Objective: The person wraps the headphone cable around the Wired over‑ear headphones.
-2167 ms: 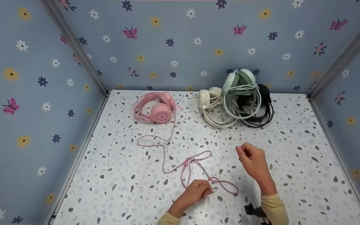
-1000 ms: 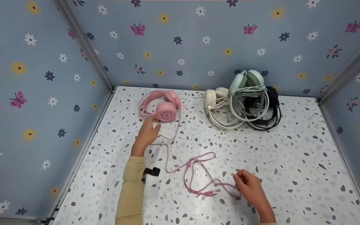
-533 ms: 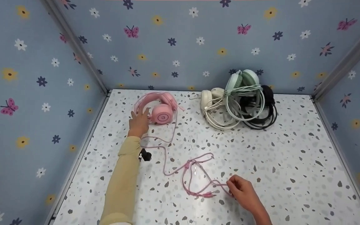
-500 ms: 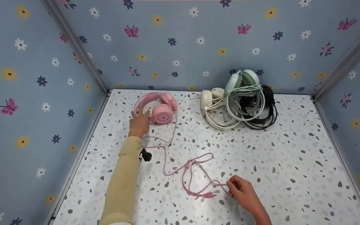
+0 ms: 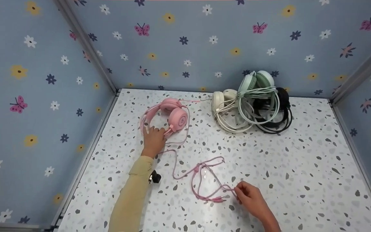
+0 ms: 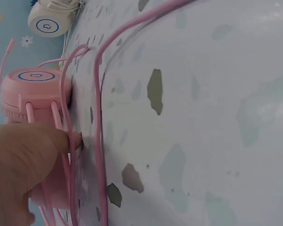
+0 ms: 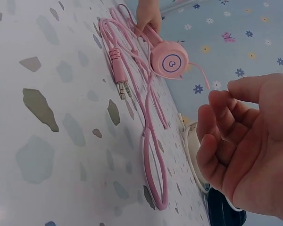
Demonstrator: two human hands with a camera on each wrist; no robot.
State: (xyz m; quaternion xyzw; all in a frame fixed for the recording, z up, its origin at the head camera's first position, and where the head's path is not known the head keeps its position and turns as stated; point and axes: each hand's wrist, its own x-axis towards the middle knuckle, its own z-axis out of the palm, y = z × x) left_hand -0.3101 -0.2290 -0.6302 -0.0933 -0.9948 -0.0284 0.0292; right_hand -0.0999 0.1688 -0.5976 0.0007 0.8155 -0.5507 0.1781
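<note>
Pink headphones [image 5: 178, 118] lie on the speckled tabletop at the back left, with a small microphone stalk pointing right. My left hand [image 5: 155, 139] grips their headband at the near side; in the left wrist view the thumb hooks over the band beside the ear cup [image 6: 36, 82]. From there a pink cable [image 6: 98, 94] runs forward into loose loops, ending in two metal-tipped plugs [image 7: 120, 87]. My right hand [image 5: 250, 197] hovers by the rightmost loop. The right wrist view shows that hand's fingers [image 7: 212, 155] loosely curled, holding nothing.
At the back right, white headphones [image 5: 218, 100], mint green headphones [image 5: 247, 83] and black headphones [image 5: 282, 96] are heaped together with bundled cables. Flower-patterned walls [image 5: 185, 38] enclose the table at the back and both sides.
My left hand has gone from the cable's plugs to the headphones, gripped the headband and turned them, shifting their near end forward. My right hand has come down nearer the cable loop.
</note>
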